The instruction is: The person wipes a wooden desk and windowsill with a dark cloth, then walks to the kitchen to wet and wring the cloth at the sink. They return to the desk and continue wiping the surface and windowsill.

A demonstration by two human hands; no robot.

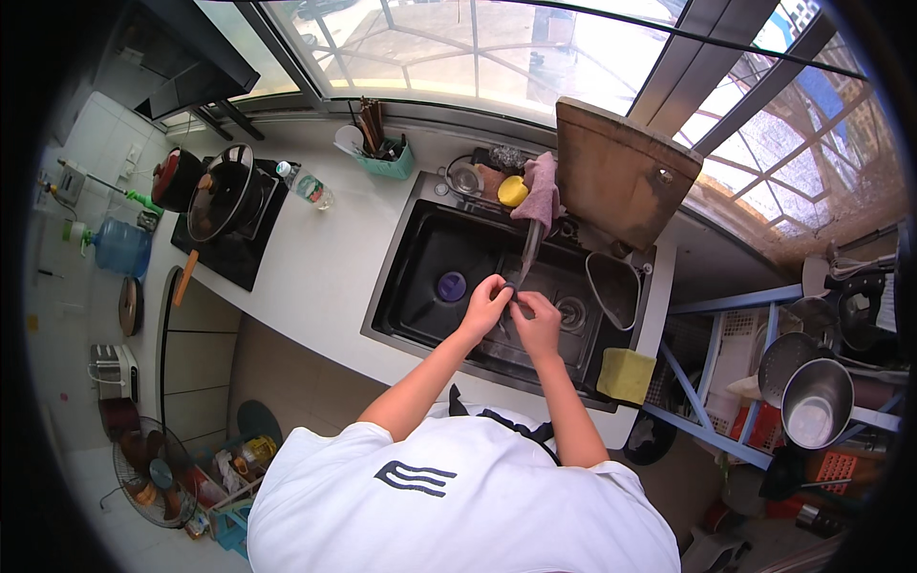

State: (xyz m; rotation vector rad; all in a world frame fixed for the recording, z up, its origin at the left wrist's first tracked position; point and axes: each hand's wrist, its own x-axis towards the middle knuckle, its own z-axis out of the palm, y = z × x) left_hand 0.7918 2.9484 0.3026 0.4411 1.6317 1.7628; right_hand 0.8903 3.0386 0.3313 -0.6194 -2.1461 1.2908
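Observation:
Over the middle of the sink [438, 228], my left hand [487, 306] pinches a small dark piece [510, 286] between thumb and fingers. My right hand [537, 320] meets it from the other side, fingertips on the same piece. Just above the hands is the lower end of the metal faucet spout [531, 251]; whether the piece is joined to it, I cannot tell. A pink cloth [539, 188] drapes over the faucet's upper part. In the left part of the basin lies a round purple item [451, 286]. The drain [571, 314] shows right of my right hand.
A wire-rimmed strainer basket [614, 290] sits at the sink's right side, near a yellow-green sponge block [625, 376]. Behind the sink leans a wooden cutting board [623, 175]. Left along the counter are a plastic bottle [306, 188], a utensil holder [387, 163] and a lidded pan [223, 197].

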